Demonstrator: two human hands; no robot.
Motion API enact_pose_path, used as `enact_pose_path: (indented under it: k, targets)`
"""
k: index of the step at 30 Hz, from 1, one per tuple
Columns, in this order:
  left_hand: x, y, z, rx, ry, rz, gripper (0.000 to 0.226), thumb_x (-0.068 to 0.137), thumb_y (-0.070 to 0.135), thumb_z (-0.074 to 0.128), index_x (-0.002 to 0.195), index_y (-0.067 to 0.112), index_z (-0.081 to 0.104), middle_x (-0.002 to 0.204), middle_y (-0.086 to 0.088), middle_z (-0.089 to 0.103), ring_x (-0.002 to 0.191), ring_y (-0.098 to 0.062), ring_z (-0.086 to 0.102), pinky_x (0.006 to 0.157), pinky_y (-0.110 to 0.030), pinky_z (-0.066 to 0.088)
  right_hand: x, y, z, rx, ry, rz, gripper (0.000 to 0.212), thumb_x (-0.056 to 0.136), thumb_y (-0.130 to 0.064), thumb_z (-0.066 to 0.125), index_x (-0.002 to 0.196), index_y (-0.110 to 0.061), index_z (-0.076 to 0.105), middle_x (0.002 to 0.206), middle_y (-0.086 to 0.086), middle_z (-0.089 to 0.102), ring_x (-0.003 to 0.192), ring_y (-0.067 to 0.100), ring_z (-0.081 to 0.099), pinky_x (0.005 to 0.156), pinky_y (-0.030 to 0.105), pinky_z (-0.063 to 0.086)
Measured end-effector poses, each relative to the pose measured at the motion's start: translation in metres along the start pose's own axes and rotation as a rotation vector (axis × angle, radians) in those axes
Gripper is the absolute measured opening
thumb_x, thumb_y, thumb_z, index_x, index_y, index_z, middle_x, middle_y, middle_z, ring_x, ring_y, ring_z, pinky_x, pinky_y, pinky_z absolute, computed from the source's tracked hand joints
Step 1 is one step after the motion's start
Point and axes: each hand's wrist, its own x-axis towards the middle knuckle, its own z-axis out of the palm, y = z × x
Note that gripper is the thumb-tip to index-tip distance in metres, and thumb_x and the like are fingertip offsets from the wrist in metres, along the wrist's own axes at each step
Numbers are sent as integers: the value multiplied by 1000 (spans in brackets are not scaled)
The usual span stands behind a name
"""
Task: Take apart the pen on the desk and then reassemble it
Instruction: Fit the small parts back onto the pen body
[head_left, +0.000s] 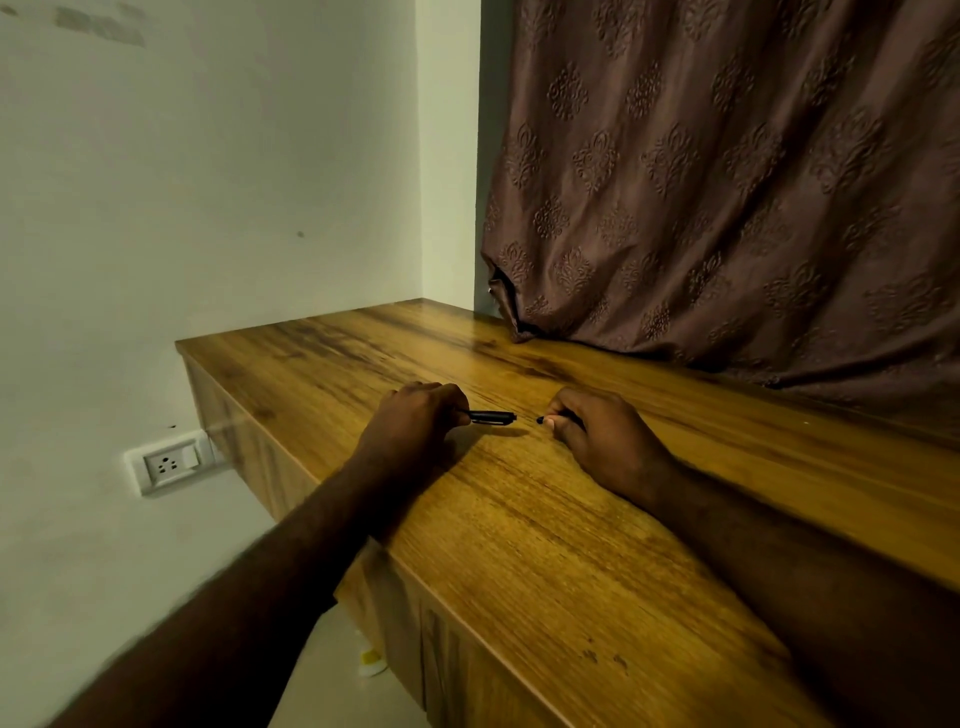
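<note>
Your left hand (415, 418) grips 1 black pen part (493, 417) over the counter (571, 545); your right hand (597, 439) pinches the other part (542, 420), possibly the refill; the 2 are apart, so rejoining needs their ends lined up.

clipped pen part (491, 417): black, level | second pen part (541, 420): apart, mostly hidden

Desk top (545, 519), centre, is showing wood grain w/ smooth semi-gloss sheen. Curtain (727, 182), upper right, is looking like embossed cloth. Wall (208, 182), upper left, is reading matt. Pen piece (493, 417), centre, & socket (171, 462), lower left, are looking like smooth plastic.
</note>
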Motion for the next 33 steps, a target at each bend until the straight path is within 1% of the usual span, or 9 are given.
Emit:
enact_pose_path:
  k: [6, 9, 12, 15, 19, 23, 26, 30, 33]
  targets:
    - [-1, 2, -1, -4, 10, 10, 21, 78, 28, 69, 97, 23, 64, 94, 3, 67, 85, -17, 59, 76, -37, 50, 1, -6, 4, 22, 11, -37, 6, 92, -26, 58, 88, -24, 63, 78, -6, 64, 73, 14, 58, 65, 38, 50]
    - [-2, 4, -2, -11, 22, 8, 22, 78, 30, 70, 97, 22, 64, 94, 3, 67, 83, -17, 59, 75, -36, 50, 2, -7, 6, 31, 19, -25, 5, 91, -25, 60, 89, -22, 64, 79, -7, 65, 74, 11, 59, 65, 33, 49]
    - [-3, 4, -1, -21, 31, -10, 23, 78, 31, 69, 97, 20, 61, 91, 2, 66, 81, -17, 58, 70, -34, 49, 3, -4, 4, 120, 100, 51, 6, 90, -20, 62, 87, -17, 67, 77, -6, 66, 70, 7, 59, 63, 26, 47]
    - [1, 1, 3, -41, 70, -67, 18, 85, 24, 65, 100, 18, 57, 91, -2, 62, 80, -17, 55, 65, -28, 40, 5, -1, 3, 181, 160, 139, 8, 89, -17, 62, 84, -15, 68, 73, -4, 66, 62, 7, 57, 60, 25, 46]
    - [6, 4, 5, -99, 163, -94, 22, 93, 14, 55, 114, 9, 57, 106, -10, 61, 89, -19, 53, 72, -25, 35, 4, -4, 3, 112, 119, 122, 5, 87, -17, 65, 85, -15, 69, 75, -3, 68, 65, 9, 59, 61, 28, 50]
    - [4, 5, 6, -79, 163, -1, 29, 91, 15, 59, 119, 8, 59, 107, -7, 56, 88, -15, 52, 72, -24, 38, 2, -14, 6, 30, 55, 19, 3, 88, -21, 64, 87, -21, 67, 79, -7, 67, 74, 10, 61, 67, 33, 53]
    - [3, 3, 6, -94, 120, 41, 30, 89, 22, 61, 117, 11, 62, 107, -4, 56, 88, -12, 50, 75, -28, 45, 1, -23, 9, 4, 22, -17, 4, 89, -25, 63, 88, -24, 67, 78, -9, 65, 73, 9, 59, 64, 31, 49]
    - [2, 1, 4, -58, 90, 113, 22, 87, 25, 63, 105, 14, 68, 100, -3, 59, 88, -17, 54, 76, -38, 49, 2, -28, 12, 76, 20, -24, 4, 88, -24, 63, 88, -26, 67, 80, -9, 67, 74, 8, 60, 65, 32, 51]
    - [2, 0, 4, -26, 79, 127, 21, 87, 27, 61, 101, 14, 69, 98, -4, 60, 87, -18, 54, 75, -41, 49, 2, -28, 12, 147, 28, -5, 5, 88, -21, 64, 87, -22, 69, 76, -11, 66, 68, 2, 58, 61, 23, 46]
